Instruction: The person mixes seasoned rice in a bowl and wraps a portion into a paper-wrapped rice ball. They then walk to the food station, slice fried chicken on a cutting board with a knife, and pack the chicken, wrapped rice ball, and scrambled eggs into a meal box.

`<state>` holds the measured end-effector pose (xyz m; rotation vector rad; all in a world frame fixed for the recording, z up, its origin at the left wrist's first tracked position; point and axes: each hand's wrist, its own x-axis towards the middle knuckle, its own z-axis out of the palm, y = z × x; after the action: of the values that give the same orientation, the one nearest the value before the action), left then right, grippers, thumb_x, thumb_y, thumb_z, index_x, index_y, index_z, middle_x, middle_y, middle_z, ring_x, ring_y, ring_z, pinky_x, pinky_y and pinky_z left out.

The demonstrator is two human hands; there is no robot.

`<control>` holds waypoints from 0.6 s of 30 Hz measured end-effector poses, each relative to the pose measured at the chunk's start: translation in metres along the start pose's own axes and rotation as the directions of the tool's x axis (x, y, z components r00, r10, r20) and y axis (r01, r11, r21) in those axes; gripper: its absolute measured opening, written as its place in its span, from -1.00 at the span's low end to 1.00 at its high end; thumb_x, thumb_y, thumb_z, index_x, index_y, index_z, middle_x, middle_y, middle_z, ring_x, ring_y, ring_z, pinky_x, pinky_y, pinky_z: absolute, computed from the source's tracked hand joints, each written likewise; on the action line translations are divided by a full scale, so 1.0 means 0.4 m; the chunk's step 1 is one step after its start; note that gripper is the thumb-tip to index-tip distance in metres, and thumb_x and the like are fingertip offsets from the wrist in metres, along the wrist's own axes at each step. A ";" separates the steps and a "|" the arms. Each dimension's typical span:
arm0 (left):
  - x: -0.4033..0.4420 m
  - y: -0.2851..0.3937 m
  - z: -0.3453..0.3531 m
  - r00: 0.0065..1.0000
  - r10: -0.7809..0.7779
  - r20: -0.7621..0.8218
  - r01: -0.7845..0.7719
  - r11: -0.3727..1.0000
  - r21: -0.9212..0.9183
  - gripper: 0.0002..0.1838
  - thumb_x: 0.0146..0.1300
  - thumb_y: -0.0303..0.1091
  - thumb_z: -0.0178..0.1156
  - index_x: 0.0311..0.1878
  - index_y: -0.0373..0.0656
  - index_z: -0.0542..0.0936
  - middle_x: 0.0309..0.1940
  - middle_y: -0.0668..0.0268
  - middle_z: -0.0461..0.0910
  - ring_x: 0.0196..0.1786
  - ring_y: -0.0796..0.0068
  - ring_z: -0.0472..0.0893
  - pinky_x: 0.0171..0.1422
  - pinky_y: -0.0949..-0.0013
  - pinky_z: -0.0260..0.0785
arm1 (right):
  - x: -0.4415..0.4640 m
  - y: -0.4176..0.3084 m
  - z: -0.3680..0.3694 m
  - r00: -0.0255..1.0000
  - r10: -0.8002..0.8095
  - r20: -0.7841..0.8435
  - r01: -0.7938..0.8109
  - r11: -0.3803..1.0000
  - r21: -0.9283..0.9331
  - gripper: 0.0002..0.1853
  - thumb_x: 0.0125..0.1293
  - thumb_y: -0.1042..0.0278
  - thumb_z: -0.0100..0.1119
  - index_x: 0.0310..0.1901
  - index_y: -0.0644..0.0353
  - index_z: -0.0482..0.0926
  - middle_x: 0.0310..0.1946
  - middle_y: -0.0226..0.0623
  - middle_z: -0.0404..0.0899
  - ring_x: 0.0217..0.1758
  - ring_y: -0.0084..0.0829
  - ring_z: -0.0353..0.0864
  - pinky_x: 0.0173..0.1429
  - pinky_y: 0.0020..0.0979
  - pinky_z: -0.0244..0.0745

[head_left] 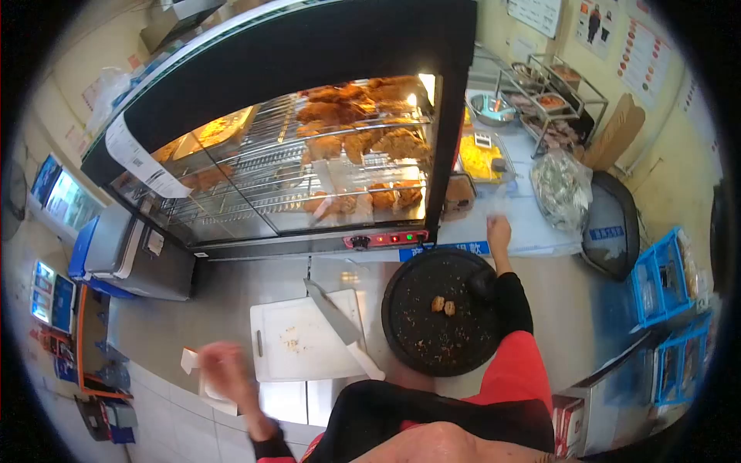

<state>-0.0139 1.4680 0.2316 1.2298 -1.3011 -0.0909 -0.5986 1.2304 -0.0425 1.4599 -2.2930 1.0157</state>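
Observation:
My left hand [224,369], smeared by motion, is beside the white cutting board [274,363], over a small white paper box [216,393]; its fingers are too blurred to read. My right hand [500,233] reaches past the round black board [401,339] to the white counter, fingers closed; what they hold, if anything, I cannot make out. Two small browned food pieces [443,305] and scattered crumbs lie on the black board. A large knife [332,312] with a white handle lies diagonally across the cutting board, near some crumbs.
A lit warming cabinet [455,139] holds fried chicken [401,144] on wire racks. Back right are a tray of yellow food [480,158], a metal bowl [492,112] and a plastic bag [559,189]. Blue baskets [660,282] stand right; a grey box [147,258] stands left.

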 end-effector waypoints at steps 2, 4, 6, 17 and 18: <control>-0.060 0.027 0.128 0.929 0.013 0.370 -0.017 1.000 0.010 -0.82 0.06 -0.66 0.11 -0.26 -0.22 0.49 -0.26 0.28 0.51 -0.26 0.48 0.51 -0.13 0.40 0.37 | -0.024 -0.239 -0.195 0.992 -0.071 -0.106 0.114 0.866 0.487 -0.79 0.10 0.45 0.13 -0.20 0.28 0.54 -0.55 -0.10 0.45 -0.54 -0.20 0.43 -0.41 -0.22 0.32; -0.074 0.107 0.267 0.714 0.146 0.684 -0.063 0.987 -0.146 -0.81 -0.07 -0.62 0.19 -0.33 -0.18 0.59 -0.40 0.24 0.56 -0.30 0.27 0.54 -0.16 0.36 0.37 | -0.106 -0.377 -0.293 0.994 -0.110 0.004 0.093 0.859 0.504 -0.66 0.09 0.51 0.13 -0.04 0.23 0.49 -0.63 -0.18 0.39 -0.58 -0.30 0.38 -0.46 -0.32 0.27; -0.093 0.157 0.395 0.664 0.252 0.703 -0.017 0.946 -0.324 -0.71 -0.06 -0.57 0.22 -0.18 -0.21 0.55 -0.35 0.20 0.51 -0.27 0.20 0.51 -0.14 0.31 0.37 | -0.188 -0.527 -0.412 0.989 -0.145 0.022 0.103 0.796 0.597 -0.49 0.11 0.47 0.14 0.16 0.19 0.35 -0.69 -0.28 0.34 -0.63 -0.42 0.35 -0.49 -0.36 0.28; -0.104 0.145 0.494 0.838 0.233 0.493 -0.016 0.914 -0.406 -0.78 -0.04 -0.55 0.24 -0.26 -0.27 0.52 -0.43 0.20 0.48 -0.35 0.26 0.50 -0.23 0.37 0.36 | -0.410 -0.706 -0.531 0.962 -0.195 0.192 -0.247 -0.317 0.916 -0.60 0.31 0.43 -0.30 0.13 0.44 0.26 0.25 -0.04 0.19 0.33 -0.33 0.16 0.34 -0.35 0.06; -0.111 0.131 0.488 0.843 0.233 0.485 -0.016 0.912 -0.409 -0.78 -0.04 -0.55 0.24 -0.26 -0.27 0.52 -0.43 0.20 0.48 -0.35 0.26 0.50 -0.23 0.37 0.36 | -0.401 -0.716 -0.538 0.940 -0.110 0.322 -0.340 -0.350 0.873 -0.52 0.35 0.30 -0.23 0.25 0.32 0.14 0.32 -0.08 0.07 0.37 -0.27 0.09 0.34 -0.34 0.07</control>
<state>-0.2054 1.3972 0.1970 0.7859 -1.7346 -0.6045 -0.3087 1.4114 0.1508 1.6169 -1.0424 3.6832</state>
